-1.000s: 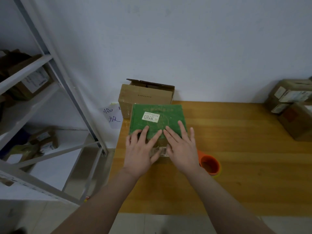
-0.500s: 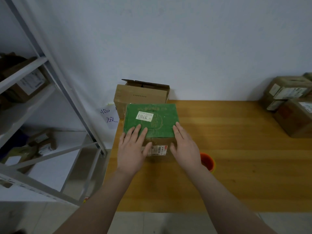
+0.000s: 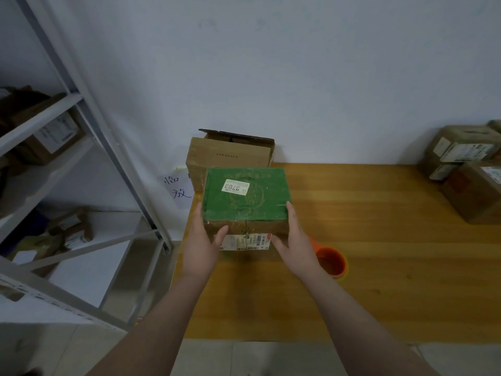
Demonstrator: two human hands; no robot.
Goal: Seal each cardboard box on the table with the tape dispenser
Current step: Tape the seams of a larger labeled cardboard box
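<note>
A cardboard box with a green top (image 3: 245, 196) and a white "3703" sticker stands at the left end of the wooden table (image 3: 379, 240). A barcode label crosses its front seam. My left hand (image 3: 200, 245) lies flat against its left side, thumb on the front face. My right hand (image 3: 295, 242) presses its right side with straight fingers. The orange tape dispenser (image 3: 332, 263) lies on the table just right of my right wrist, partly hidden by it. Behind the green box stands a brown box (image 3: 227, 156) with raised flaps.
Several labelled brown boxes (image 3: 474, 191) sit at the table's far right. A grey metal shelf rack (image 3: 89, 109) holding parcels stands to the left. A handwritten paper note (image 3: 177, 189) hangs on the wall by the table's left corner.
Both hands slid off the green top and apart, down to the box's left and right sides. The view shifted slightly.
</note>
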